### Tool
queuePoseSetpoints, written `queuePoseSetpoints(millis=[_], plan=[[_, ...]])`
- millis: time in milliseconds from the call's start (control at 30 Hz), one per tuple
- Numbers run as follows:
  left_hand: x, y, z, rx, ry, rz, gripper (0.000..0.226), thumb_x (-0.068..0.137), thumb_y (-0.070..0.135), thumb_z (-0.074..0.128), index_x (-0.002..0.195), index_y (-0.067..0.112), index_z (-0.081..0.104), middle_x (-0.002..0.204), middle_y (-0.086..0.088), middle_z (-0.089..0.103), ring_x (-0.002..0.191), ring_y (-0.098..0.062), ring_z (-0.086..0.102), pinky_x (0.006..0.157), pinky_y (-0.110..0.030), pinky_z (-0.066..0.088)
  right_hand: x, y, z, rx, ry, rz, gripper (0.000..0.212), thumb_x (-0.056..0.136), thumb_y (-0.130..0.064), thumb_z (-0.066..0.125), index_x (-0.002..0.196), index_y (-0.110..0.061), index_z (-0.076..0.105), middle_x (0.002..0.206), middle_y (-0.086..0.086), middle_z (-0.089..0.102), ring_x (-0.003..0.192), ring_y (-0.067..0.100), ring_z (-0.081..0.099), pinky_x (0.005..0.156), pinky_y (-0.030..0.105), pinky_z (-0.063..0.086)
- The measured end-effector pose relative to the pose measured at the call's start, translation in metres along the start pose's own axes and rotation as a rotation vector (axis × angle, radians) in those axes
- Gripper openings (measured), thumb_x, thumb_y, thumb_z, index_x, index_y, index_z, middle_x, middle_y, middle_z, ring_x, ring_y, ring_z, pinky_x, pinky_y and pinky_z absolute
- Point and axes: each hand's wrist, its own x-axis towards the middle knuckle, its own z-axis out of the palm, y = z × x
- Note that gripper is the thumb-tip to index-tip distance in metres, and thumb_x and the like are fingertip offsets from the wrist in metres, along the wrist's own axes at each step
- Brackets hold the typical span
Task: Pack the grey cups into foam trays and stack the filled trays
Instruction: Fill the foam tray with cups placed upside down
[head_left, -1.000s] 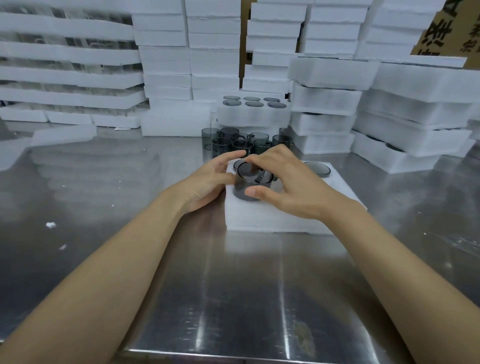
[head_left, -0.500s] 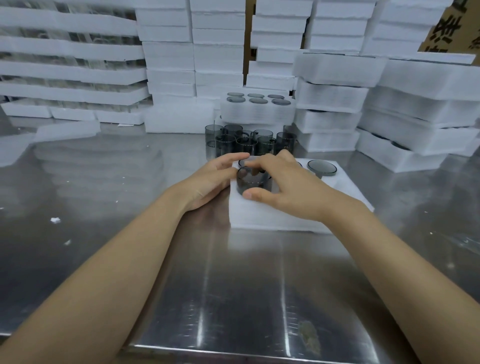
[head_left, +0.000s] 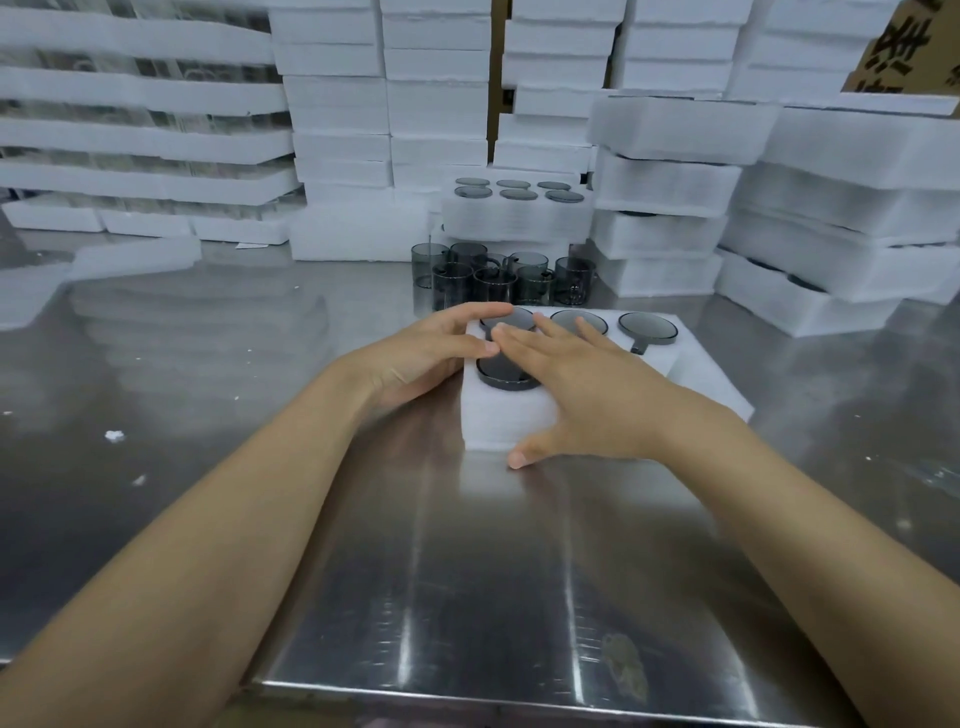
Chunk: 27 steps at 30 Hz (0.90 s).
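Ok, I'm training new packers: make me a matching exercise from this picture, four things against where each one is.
1 right hand
2 left hand
3 loose cups
4 filled tray

a on the table behind the near tray
b flat on a cup in the near tray
c behind the loose cups
d against the near tray's left end

Pairs: 1-b, 2-d, 3-a, 4-c

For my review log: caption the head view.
Right hand presses grey cup into foam tray; left hand rests on it.
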Motion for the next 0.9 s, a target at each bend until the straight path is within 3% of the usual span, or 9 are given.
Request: queuePoseSetpoints(millis=[133, 233, 333, 400, 467, 533, 633, 800, 900], plan=[[0.000, 0.003, -0.001, 0.052, 0.012, 0.022, 0.050, 0.081, 0.012, 0.070, 0.126, 0.031, 0.056, 0.129, 0.010, 0.054, 0.113, 0.009, 0.054, 0.087, -0.007, 0.043, 0.001, -0.005, 0.000, -0.108, 0.013, 0.015, 0.112, 0.073, -0.074, 0.057, 0.154, -0.022, -0.001, 0.161, -0.009, -0.001, 0.148, 0.017, -0.009, 0.116, 0.036, -0.012], [-0.002, -0.003, -0.003, -0.031, 0.108, 0.043, 0.052, 0.076, 0.020, 0.077, 0.125, 0.028, 0.059, 0.136, 0.001, 0.054, 0.127, -0.009, 0.048, 0.102, -0.025, 0.043, 0.003, -0.009, -0.002, -0.078, -0.006, 0.019, 0.113, 0.074, -0.069, 0.062, 0.154, -0.017, 0.001, 0.162, -0.003, 0.001, 0.148, 0.018, -0.006, 0.119, 0.038, -0.008], [0.003, -0.013, -0.010, -0.127, 0.397, 0.126, 0.021, 0.086, 0.020, 0.069, 0.107, 0.019, 0.065, 0.116, -0.002, 0.065, 0.107, -0.011, 0.062, 0.098, -0.034, 0.050, 0.003, -0.011, -0.004, -0.029, -0.009, 0.021, 0.111, 0.075, -0.065, 0.064, 0.154, -0.016, 0.002, 0.162, -0.001, 0.002, 0.148, 0.016, -0.006, 0.120, 0.042, -0.005], [0.012, -0.020, -0.019, 0.176, 0.666, 0.145, 0.009, 0.091, 0.017, 0.063, 0.099, 0.019, 0.066, 0.104, 0.003, 0.066, 0.093, -0.005, 0.060, 0.095, -0.031, 0.049, 0.002, -0.012, -0.002, -0.061, -0.006, 0.019, 0.108, 0.079, -0.065, 0.059, 0.153, -0.015, -0.001, 0.162, 0.001, -0.001, 0.148, 0.017, -0.008, 0.120, 0.043, -0.006], [0.021, -0.026, -0.027, 0.496, 0.811, 0.103, 0.021, 0.090, 0.013, 0.060, 0.111, 0.012, 0.062, 0.110, -0.004, 0.062, 0.089, -0.009, 0.057, 0.087, -0.024, 0.045, 0.000, -0.013, 0.002, -0.095, 0.015, 0.019, 0.105, 0.083, -0.065, 0.053, 0.153, -0.013, -0.005, 0.162, 0.003, -0.004, 0.148, 0.018, -0.010, 0.119, 0.042, -0.009], [0.031, -0.031, -0.031, 0.710, 0.814, 0.059, 0.035, 0.090, 0.013, 0.058, 0.124, 0.007, 0.054, 0.119, -0.013, 0.055, 0.098, -0.022, 0.057, 0.084, -0.022, 0.040, -0.001, -0.016, 0.004, -0.097, 0.043, 0.030, 0.105, 0.085, -0.066, 0.049, 0.152, -0.011, -0.008, 0.162, 0.004, -0.005, 0.148, 0.019, -0.011, 0.119, 0.041, -0.011], [0.043, -0.034, -0.029, 0.957, 0.740, 0.002, 0.053, 0.091, 0.020, 0.055, 0.140, 0.010, 0.037, 0.129, -0.017, 0.043, 0.113, -0.034, 0.050, 0.093, -0.038, 0.043, -0.001, -0.024, 0.007, -0.113, 0.099, 0.077, 0.107, 0.082, -0.074, 0.041, 0.151, -0.011, -0.011, 0.161, 0.011, -0.001, 0.148, 0.026, -0.010, 0.118, 0.041, -0.013], [0.055, -0.031, -0.027, 1.167, 0.828, 0.021, 0.063, 0.093, 0.033, 0.053, 0.149, 0.019, 0.028, 0.127, -0.017, 0.034, 0.113, -0.034, 0.042, 0.088, -0.043, 0.044, -0.001, -0.036, 0.015, -0.154, 0.182, 0.182, 0.112, 0.078, -0.079, 0.040, 0.151, -0.011, -0.011, 0.159, 0.017, 0.009, 0.148, 0.031, -0.002, 0.113, 0.054, -0.013], [0.059, -0.032, -0.028, 1.205, 0.793, 0.023, 0.056, 0.094, 0.034, 0.051, 0.146, 0.019, 0.036, 0.133, -0.015, 0.031, 0.120, -0.033, 0.038, 0.092, -0.043, 0.041, 0.004, -0.035, 0.012, -0.080, 0.210, 0.171, 0.121, 0.070, -0.081, 0.051, 0.152, -0.013, -0.006, 0.155, 0.014, 0.026, 0.146, 0.025, 0.009, 0.116, 0.040, -0.011]])
